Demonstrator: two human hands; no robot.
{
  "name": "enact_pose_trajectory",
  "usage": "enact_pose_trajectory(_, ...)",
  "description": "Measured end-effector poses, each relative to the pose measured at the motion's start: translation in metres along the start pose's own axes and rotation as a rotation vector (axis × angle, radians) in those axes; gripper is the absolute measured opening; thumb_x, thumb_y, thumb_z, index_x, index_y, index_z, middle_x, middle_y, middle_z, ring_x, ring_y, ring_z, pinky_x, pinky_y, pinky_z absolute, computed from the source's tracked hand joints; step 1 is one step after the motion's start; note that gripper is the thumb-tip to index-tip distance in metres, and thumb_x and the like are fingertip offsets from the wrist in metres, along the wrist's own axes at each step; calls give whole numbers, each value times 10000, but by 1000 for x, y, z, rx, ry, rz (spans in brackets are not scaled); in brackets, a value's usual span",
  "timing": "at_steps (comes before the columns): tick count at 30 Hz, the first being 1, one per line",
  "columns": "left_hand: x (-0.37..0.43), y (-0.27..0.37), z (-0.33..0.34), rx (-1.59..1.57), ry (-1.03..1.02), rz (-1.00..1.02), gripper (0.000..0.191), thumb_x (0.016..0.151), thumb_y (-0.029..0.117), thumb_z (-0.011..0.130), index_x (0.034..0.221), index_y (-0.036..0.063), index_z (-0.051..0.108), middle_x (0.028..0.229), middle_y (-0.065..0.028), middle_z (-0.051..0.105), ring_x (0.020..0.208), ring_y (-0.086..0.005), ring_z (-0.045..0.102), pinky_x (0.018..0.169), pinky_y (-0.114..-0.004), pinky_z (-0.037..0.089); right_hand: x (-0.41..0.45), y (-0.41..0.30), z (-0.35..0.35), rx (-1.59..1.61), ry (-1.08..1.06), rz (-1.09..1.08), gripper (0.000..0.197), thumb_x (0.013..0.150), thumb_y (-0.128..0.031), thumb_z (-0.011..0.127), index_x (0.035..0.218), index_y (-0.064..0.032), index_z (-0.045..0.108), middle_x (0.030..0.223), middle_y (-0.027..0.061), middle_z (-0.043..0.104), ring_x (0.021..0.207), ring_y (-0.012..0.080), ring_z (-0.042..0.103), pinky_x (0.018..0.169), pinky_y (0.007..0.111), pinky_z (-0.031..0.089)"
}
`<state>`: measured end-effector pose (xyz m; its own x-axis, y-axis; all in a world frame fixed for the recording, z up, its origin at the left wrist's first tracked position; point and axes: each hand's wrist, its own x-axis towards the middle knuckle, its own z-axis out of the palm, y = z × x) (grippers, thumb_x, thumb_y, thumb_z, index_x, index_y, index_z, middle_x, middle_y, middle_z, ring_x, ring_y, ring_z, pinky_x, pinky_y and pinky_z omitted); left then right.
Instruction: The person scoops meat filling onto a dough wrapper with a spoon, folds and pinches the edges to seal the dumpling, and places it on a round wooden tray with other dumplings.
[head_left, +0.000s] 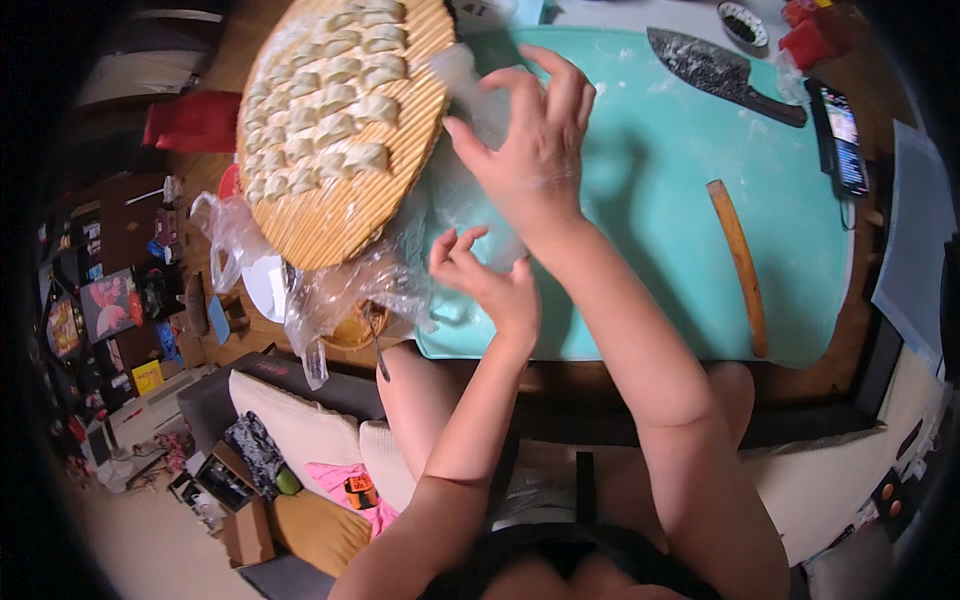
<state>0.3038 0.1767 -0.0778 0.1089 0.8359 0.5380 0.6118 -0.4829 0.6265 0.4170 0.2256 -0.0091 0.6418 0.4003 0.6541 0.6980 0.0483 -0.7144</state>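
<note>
My right hand (536, 142) is over the green mat (645, 225), fingers spread and curved, beside a round tray of ridged stalks (412, 142). Thin clear plastic film (491, 112) shows between its thumb and fingers and near the wrist; whether it is touched is unclear. Below it, my left hand (491, 289) has its fingers apart, near film on the mat's left part. Rows of floured dumplings (334, 97) cover much of the tray. A wooden rolling pin (739, 270) lies on the mat's right side. Near the far edge rests a floury cleaver (701, 67) with a dark handle.
Crumpled clear plastic bags (360, 277) lie beneath the tray's near edge, partly over a bowl (352, 330) with a utensil. A phone (844, 142) is at the mat's right edge. A small patterned dish (742, 26) with dark contents stands beyond the cleaver.
</note>
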Motion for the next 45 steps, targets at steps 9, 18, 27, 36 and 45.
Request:
enact_pose_trajectory(9,60,29,1,-340,-123,-129,194,833,59,531,941,3,380,868,-164,525,800,-233,521,777,-355,422,21,54,-7,474,44,284,113,745,-50,606,818,1,537,1150,178,458,973,203,491,843,324,377)
enact_pose_trajectory(18,157,133,-58,-52,-421,-68,268,674,63,672,899,58,528,877,-79,559,802,-251,525,881,-425,346,98,19,-79,884,-497,421,499,588,6,638,1074,-30,531,943,94,576,869,205,538,951,404,285)
enact_pose_trajectory(27,190,228,-82,-339,-895,-13,420,639,21,587,1056,3,541,1064,-172,534,985,-329,504,864,-368,409,128,-51,-166,199,-935,235,78,775,-81,533,842,-105,565,679,7,566,615,221,552,669,346,399)
enact_pose_trajectory(36,180,230,-90,-552,-1259,-285,244,638,20,679,841,39,547,821,-58,583,731,-214,573,635,-290,472,131,-90,-218,287,-815,695,48,869,-64,447,872,-31,481,682,112,552,578,290,534,567,353,426)
enact_pose_trajectory(45,172,203,-108,-492,-909,343,148,677,11,562,821,44,570,890,-83,580,795,-245,564,694,-338,457,123,-76,-211,501,-1138,729,98,820,-40,542,848,20,613,784,105,569,735,229,593,659,290,465)
